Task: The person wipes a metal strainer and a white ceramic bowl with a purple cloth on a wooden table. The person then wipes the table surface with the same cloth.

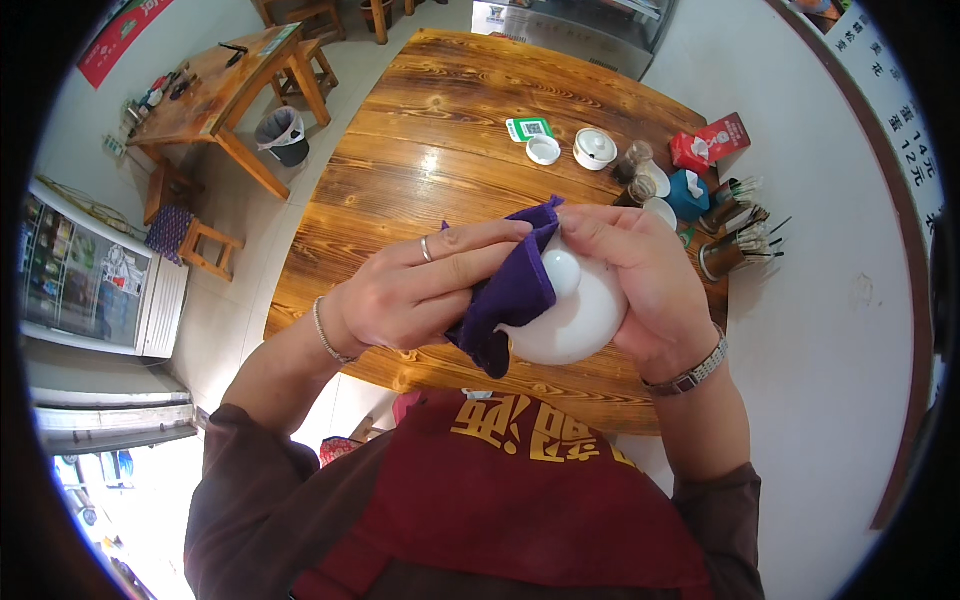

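I hold a glossy white ceramic pot (574, 334) above the near part of the wooden table (390, 187). It has a rounded body, a ball-shaped knob and what looks like a small pointed spout. My right hand (649, 281) grips its right side, the thumb near the top by the cloth edge. A folded purple cloth (510, 296) is in my left hand (420, 285), pressed against the left side of the pot. The cloth covers part of the pot there, and the fingertips beneath it are hidden.
Beyond my hands stand a white lidded jar (595, 148), a small white dish (543, 150), a green printed-code card (529, 129) and glass condiment jars (637, 191). Tissue boxes (688, 193) and metal holders (721, 256) of thin sticks line the right wall. A bin (283, 137) stands left.
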Tool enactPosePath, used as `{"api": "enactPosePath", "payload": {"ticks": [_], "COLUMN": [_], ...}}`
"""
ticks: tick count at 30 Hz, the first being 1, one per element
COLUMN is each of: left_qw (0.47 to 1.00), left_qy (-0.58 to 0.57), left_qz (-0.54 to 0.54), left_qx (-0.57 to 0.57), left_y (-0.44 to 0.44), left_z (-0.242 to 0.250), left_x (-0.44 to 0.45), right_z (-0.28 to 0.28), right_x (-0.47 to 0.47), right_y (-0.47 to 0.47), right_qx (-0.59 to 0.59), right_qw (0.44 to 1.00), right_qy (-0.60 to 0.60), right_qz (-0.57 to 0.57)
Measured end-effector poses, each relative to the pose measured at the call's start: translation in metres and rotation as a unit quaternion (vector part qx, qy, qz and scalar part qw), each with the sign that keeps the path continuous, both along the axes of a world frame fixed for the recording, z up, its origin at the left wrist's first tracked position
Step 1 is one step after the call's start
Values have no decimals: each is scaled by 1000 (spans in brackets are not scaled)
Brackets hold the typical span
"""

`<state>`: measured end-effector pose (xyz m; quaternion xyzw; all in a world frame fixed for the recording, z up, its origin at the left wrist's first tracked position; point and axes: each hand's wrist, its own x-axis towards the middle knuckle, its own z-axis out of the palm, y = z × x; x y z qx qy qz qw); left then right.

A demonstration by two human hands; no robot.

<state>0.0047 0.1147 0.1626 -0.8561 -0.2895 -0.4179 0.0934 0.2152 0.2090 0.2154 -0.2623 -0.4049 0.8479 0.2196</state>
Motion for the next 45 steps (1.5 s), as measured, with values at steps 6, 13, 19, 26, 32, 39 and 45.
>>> {"api": "enactPosePath", "payload": {"ticks": [6, 13, 19, 26, 32, 39, 45], "left_qw": [998, 986, 975, 966, 771, 698, 789], "left_qy": [-42, -11, 97, -22, -496, -658, -562], "left_qz": [47, 146, 156, 257, 234, 72, 135], "left_qx": [21, 77, 126, 35, -323, -274, -208], "left_y": [-1, -5, -11, -1, -10, -23, -21], "left_z": [-6, -20, -28, -38, -49, -41, -37], "left_x": [24, 37, 50, -5, 11, 56, 101], "right_z": [-6, -30, -38, -34, -29, -37, -47], "right_x": [-7, -21, -16, 12, 22, 15, 1], "right_y": [4, 3, 3, 12, 14, 1, -20], "right_qx": [13, -15, -112, -48, -36, 82, 138], "right_qw": [996, 988, 983, 972, 971, 957, 939], "right_qy": [3, 32, 89, 19, 52, 57, 98], "right_qz": [-89, -153, -116, -229, -231, -272, -301]}}
